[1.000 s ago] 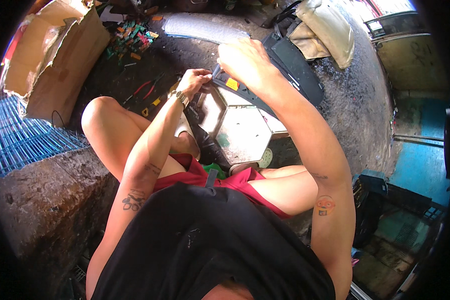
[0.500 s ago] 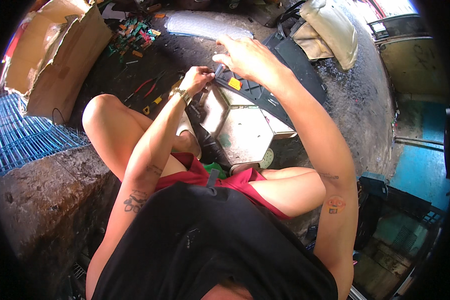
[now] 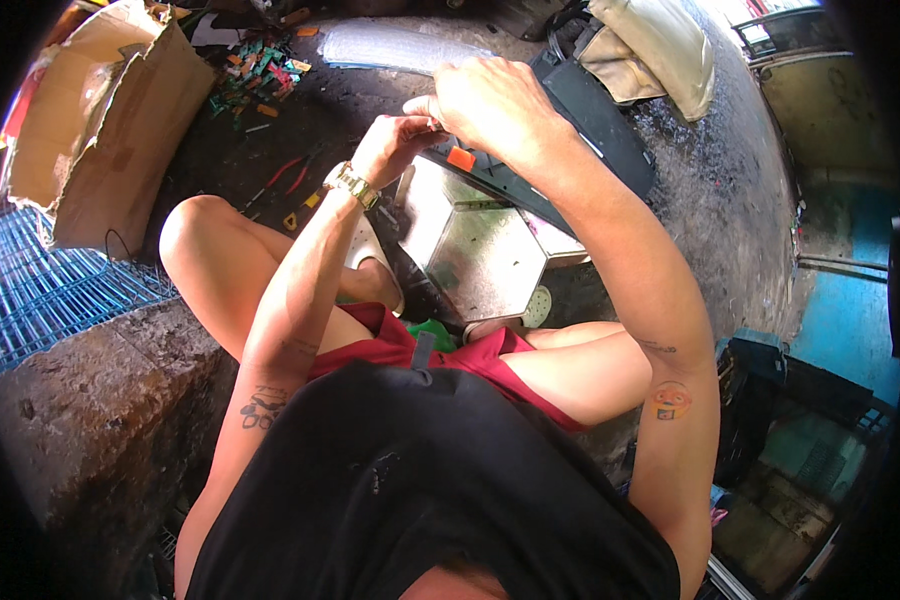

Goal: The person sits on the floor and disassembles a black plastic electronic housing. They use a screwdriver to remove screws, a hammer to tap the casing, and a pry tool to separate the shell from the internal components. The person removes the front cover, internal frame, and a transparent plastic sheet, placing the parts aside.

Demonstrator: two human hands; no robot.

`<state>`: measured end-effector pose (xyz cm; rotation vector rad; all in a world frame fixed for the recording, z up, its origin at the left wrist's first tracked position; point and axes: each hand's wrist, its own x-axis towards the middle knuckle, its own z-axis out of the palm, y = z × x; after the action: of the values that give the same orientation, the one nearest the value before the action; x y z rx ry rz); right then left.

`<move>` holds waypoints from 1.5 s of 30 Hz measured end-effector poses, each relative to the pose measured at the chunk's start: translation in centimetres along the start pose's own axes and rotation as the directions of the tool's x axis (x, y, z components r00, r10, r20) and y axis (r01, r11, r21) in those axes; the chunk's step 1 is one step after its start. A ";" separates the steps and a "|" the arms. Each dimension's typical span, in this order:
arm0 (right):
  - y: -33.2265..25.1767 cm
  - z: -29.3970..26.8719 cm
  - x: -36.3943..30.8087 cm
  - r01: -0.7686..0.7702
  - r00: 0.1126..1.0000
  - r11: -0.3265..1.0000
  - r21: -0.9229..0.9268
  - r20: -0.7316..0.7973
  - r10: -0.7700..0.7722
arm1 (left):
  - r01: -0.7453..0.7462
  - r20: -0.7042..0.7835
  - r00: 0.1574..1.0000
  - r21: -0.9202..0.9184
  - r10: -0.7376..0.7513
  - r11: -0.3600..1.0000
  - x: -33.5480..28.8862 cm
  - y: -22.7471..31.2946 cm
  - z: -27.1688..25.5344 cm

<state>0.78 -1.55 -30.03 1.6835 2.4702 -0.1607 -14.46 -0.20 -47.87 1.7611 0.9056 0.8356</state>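
Observation:
My left hand, with a metal watch on its wrist, is closed at the near left end of a black plastic panel. Its fingertips meet those of my right hand, which is closed above the same end. Whatever is pinched between them is too small and covered to make out. An orange piece lies on the panel just below my right hand. Beneath the panel's near side are pale hexagonal tiles, in front of my crossed legs.
Red-handled pliers and a yellow-and-black tool lie left of my hands. Farther off are a pile of small coloured pieces, an open cardboard box, a white padded sheet and a beige bag. A blue wire rack stands left.
My right hand has come down and left to my left hand, and its fingers have closed. My left hand has risen slightly, away from the panel's corner.

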 end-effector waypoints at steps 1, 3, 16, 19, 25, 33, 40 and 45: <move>-0.1 -0.1 -0.1 0.022 1.000 1.000 -0.012 -0.014 -0.022 | -0.008 0.001 1.000 -0.095 0.008 0.995 0.0 0.2 0.0; -0.3 -0.4 -0.5 0.139 0.988 0.990 -0.025 -0.069 -0.141 | -0.001 0.019 1.000 -0.263 0.006 0.965 0.0 0.5 -0.1; 3.0 1.5 -0.9 0.184 0.953 0.890 0.417 -0.298 -0.057 | -0.043 -0.107 0.992 0.150 0.060 0.988 -0.6 0.4 0.3; 6.1 5.2 -1.9 -0.061 0.960 0.844 0.533 -0.199 0.195 | -0.012 -0.147 0.988 0.181 0.039 0.983 -0.4 0.1 0.8; 3.3 16.1 -4.7 -0.449 0.873 0.778 0.440 0.030 0.487 | 0.022 -0.130 0.991 0.271 0.013 0.962 -0.4 0.5 0.7; 3.3 19.1 -3.2 -0.473 0.760 0.502 0.724 0.046 0.649 | 0.048 -0.448 0.894 0.084 -0.005 0.995 0.3 0.8 0.4; 3.4 21.0 -4.5 -0.324 0.759 0.598 0.733 -0.175 0.627 | 0.108 -0.420 0.902 0.009 -0.094 0.994 0.6 0.6 0.1; 2.2 20.3 -4.6 -0.389 0.734 0.594 0.704 -0.152 0.662 | 0.021 -0.398 0.910 0.324 0.116 0.946 0.5 -0.2 1.4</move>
<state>5.69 -8.40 -49.18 2.9685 2.0881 -0.7116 -13.08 -0.34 -48.41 1.9258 1.3450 1.1749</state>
